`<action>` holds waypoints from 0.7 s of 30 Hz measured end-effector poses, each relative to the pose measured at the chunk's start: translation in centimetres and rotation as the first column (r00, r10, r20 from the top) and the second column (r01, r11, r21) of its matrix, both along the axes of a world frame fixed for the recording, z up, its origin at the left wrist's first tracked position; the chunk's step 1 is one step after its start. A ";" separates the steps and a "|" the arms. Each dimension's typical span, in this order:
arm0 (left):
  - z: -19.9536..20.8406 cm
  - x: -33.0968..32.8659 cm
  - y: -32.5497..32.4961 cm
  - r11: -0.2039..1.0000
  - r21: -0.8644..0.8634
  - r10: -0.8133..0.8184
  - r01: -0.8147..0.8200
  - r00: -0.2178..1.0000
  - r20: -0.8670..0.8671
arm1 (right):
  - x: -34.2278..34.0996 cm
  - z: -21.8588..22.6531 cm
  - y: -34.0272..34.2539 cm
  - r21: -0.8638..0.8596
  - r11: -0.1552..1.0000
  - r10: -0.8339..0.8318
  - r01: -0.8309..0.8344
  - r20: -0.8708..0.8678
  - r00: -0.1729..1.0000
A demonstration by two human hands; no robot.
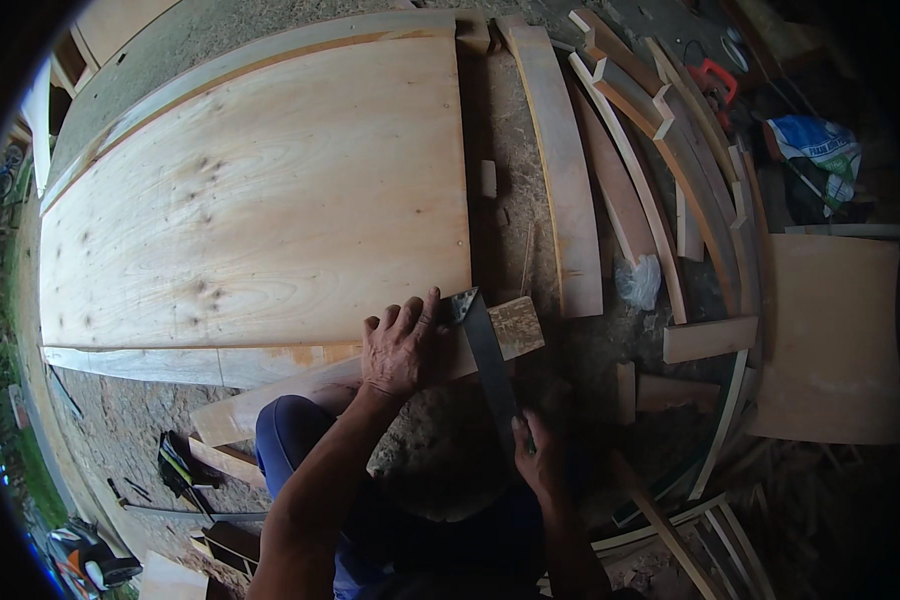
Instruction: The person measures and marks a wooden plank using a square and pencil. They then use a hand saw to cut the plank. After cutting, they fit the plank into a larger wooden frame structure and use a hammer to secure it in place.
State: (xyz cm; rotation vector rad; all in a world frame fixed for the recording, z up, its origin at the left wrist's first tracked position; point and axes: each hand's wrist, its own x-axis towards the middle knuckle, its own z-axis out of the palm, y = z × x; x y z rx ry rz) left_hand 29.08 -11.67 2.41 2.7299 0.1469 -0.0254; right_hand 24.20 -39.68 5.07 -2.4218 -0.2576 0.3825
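A wooden board (513, 329) lies slantwise in front of me, near the front edge of a large plywood panel (270, 200). My left hand (397, 350) presses on this board, its fingers spread over the far edge. A long flat dark metal blade (488, 352) crosses the board near its right end. At the blade's far end, beside my left index finger, sits a short metallic piece (457, 306); whether the two are joined I cannot tell. My right hand (539, 458) is closed round the blade's near end, where its grip is mostly hidden in shadow.
Several curved wooden strips (560, 180) lie on the right, with a crumpled plastic bag (638, 282) among them. A wooden sheet (825, 335) and a printed sack (818, 160) are farther right. Offcuts (710, 340) lie around. Dark tools (178, 465) rest on the ground at left.
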 end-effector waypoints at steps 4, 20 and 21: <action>-0.2 0.3 -1.2 0.991 0.117 0.060 -0.062 0.998 0.020 | -1.2 -3.5 0.4 0.203 0.950 -0.210 0.239 -0.151 0.966; 3.4 -3.4 3.7 0.975 0.071 -0.150 0.212 0.855 -0.497 | 0.0 -13.3 -30.8 0.010 0.807 -0.590 0.591 0.056 0.805; 3.1 -3.7 3.3 0.971 0.107 -0.131 0.213 0.853 -0.506 | -0.5 -14.5 -31.3 -0.168 0.868 -0.462 0.467 0.071 0.884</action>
